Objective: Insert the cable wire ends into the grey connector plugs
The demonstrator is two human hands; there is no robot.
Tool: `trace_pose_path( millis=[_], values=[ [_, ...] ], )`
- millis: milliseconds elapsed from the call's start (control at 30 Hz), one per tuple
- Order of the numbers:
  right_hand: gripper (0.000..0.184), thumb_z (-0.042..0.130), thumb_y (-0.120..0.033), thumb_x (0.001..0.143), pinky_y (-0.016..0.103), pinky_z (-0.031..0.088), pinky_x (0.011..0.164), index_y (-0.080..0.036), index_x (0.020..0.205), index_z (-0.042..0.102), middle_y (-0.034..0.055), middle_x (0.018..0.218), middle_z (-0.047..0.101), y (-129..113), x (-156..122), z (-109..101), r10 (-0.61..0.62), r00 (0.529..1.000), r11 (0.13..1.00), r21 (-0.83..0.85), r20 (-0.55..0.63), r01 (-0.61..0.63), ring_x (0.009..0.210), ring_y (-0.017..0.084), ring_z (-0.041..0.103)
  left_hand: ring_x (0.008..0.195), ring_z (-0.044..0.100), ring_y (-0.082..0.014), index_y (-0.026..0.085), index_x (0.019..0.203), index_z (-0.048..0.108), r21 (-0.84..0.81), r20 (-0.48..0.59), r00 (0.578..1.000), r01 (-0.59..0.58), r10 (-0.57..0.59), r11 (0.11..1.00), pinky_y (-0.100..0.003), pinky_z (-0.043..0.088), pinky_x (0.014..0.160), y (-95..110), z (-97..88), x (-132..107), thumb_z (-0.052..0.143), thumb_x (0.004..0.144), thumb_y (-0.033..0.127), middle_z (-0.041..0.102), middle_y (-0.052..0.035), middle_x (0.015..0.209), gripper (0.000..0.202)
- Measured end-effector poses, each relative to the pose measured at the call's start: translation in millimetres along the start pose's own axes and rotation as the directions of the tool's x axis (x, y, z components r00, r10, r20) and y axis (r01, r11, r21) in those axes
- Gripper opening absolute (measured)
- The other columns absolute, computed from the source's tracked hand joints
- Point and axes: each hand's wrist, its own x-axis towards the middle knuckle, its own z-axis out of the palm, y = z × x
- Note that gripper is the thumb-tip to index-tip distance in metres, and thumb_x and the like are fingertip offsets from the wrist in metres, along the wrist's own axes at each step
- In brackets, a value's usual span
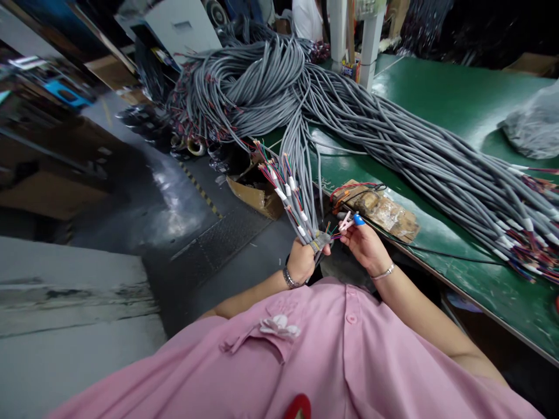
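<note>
My left hand (303,260) is closed in a fist around a bundle of grey cables (301,192) whose stripped ends show coloured wires and white sleeves. My right hand (364,244) sits just to the right of it, fingers pinched on a small pink tool or clip (346,222); one fingertip wears a blue cover (358,220). Thin coloured wire ends (331,230) stick out between the two hands. The cable bundle runs up to a big heap of grey cables (262,81) at the table's far end.
A green worktable (458,105) carries a long sheaf of grey cables (437,157) running to the right, a brown taped pad (384,210) and a grey plastic bag (535,125). An open cardboard box (253,195) stands on the dark floor (183,215) beside the table.
</note>
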Motion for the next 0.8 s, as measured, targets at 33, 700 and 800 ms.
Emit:
trace_pose_path(
  millis=[33, 700, 800],
  values=[
    [0.034, 0.066, -0.054, 0.079, 0.022, 0.048, 0.062, -0.021, 0.087, 0.070, 0.0022, 0.089, 0.071, 0.6, 0.3, 0.0, 0.003, 1.000, 1.000, 0.013, 0.002, -0.003, 0.071, 0.011, 0.061, 0.053, 0.055, -0.0115, 0.015, 0.059, 0.064, -0.006, -0.004, 1.000, 0.003, -0.003, 1.000, -0.025, 0.044, 0.058, -0.1, 1.1, 0.4, 0.067, 0.076, 0.030, 0.060, -0.0024, 0.054, 0.024],
    [0.037, 0.073, -0.057, 0.072, 0.024, 0.049, 0.067, -0.022, 0.083, 0.068, 0.0003, 0.084, 0.071, 10.4, 6.3, 0.7, 0.037, 0.997, 0.986, 0.165, -0.069, -0.025, 0.073, 0.012, 0.062, 0.053, 0.055, -0.0119, 0.015, 0.057, 0.062, 0.039, -0.032, 0.999, 0.037, -0.036, 0.999, -0.025, 0.045, 0.056, -2.3, 5.5, 4.1, 0.067, 0.074, 0.029, 0.059, -0.0020, 0.053, 0.022],
    [0.042, 0.068, -0.064, 0.071, 0.024, 0.049, 0.068, -0.024, 0.084, 0.067, 0.0003, 0.086, 0.070, 12.5, 3.5, -1.4, 0.057, 0.998, 0.989, 0.137, -0.039, -0.051, 0.075, 0.013, 0.062, 0.052, 0.054, -0.0115, 0.015, 0.057, 0.062, 0.042, -0.026, 0.999, 0.039, -0.038, 0.998, -0.026, 0.045, 0.057, -3.5, 2.6, 3.2, 0.067, 0.074, 0.031, 0.060, -0.0020, 0.053, 0.024]
  ],
)
